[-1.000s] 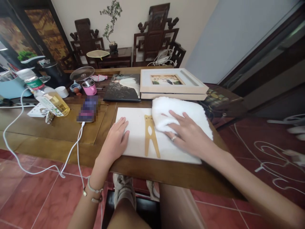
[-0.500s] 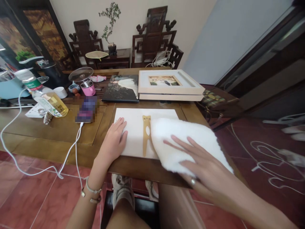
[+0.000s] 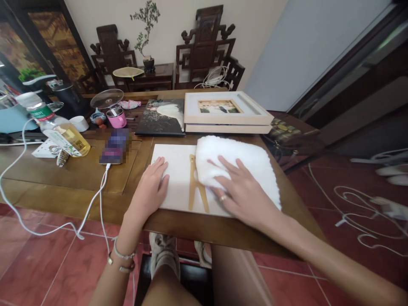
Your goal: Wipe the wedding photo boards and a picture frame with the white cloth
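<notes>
My left hand (image 3: 153, 182) lies flat, fingers outstretched, on the left side of a flat white board or box (image 3: 174, 191). My right hand (image 3: 244, 191) is on a fluffy white cloth (image 3: 251, 155), fingers spread over its top and the thumb at its lower edge. The cloth covers the right part of the board. Between my hands is a flat tan shape (image 3: 192, 187) with two long legs; the cloth hides its upper right part. I cannot tell whether it is printed on the board or lies on it.
Behind the board are a dark photo panel (image 3: 162, 119) and stacked picture frames (image 3: 228, 123). To the left are a phone (image 3: 114, 146) on a white cable, a pink mug (image 3: 117, 118), a bottle of yellow liquid (image 3: 68, 140) and a power strip (image 3: 44, 149).
My right hand and the cloth have moved up and left across the board. One leg of the tan shape has come into view. My left hand has stayed in place.
</notes>
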A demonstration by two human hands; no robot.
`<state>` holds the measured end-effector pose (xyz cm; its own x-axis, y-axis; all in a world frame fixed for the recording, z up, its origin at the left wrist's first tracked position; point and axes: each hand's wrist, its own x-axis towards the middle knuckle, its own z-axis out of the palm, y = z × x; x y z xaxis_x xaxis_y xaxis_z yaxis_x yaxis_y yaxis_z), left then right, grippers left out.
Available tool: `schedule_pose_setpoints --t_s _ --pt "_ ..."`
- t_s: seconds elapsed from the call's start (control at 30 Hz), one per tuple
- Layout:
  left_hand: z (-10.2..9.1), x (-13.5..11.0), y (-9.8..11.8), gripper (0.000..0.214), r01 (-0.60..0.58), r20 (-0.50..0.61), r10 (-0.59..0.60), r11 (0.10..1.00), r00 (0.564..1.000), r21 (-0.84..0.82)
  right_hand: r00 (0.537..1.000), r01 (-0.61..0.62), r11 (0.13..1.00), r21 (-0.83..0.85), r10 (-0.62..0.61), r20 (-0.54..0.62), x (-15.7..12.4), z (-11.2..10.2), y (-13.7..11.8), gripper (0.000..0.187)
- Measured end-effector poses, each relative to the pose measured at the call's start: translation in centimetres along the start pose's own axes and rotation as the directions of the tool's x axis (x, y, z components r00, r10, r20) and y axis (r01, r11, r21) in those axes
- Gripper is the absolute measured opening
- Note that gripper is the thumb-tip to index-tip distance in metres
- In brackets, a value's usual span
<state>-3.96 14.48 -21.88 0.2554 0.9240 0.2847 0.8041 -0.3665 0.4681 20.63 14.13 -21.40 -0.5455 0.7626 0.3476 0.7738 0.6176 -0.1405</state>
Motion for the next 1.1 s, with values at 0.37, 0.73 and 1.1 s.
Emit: schedule_pose_setpoints --t_s 0.37,0.73,1.1 --pt "-1.5 0.4 -0.4 0.037 -0.013 0.037 0.014 1.0 0.999 -0.022 0.957 0.286 0.943 0.169 -0.288 -0.009 -3.4 -2.5 -3.9 0.021" --pt "-0.4 -0.8 0.0 0.036 0.002 0.008 -0.001 0.996 1.0 -0.088 0.995 0.079 0.997 0.009 -0.079 0.06 4.3 0.6 1.8 0.029" --pt "-1.1 0.7 -0.3 0.035 0.005 -0.002 -0.006 0.997 1.0 -0.076 0.962 0.259 0.954 0.148 -0.241 -0.128 -2.6 -1.6 -6.0 0.023"
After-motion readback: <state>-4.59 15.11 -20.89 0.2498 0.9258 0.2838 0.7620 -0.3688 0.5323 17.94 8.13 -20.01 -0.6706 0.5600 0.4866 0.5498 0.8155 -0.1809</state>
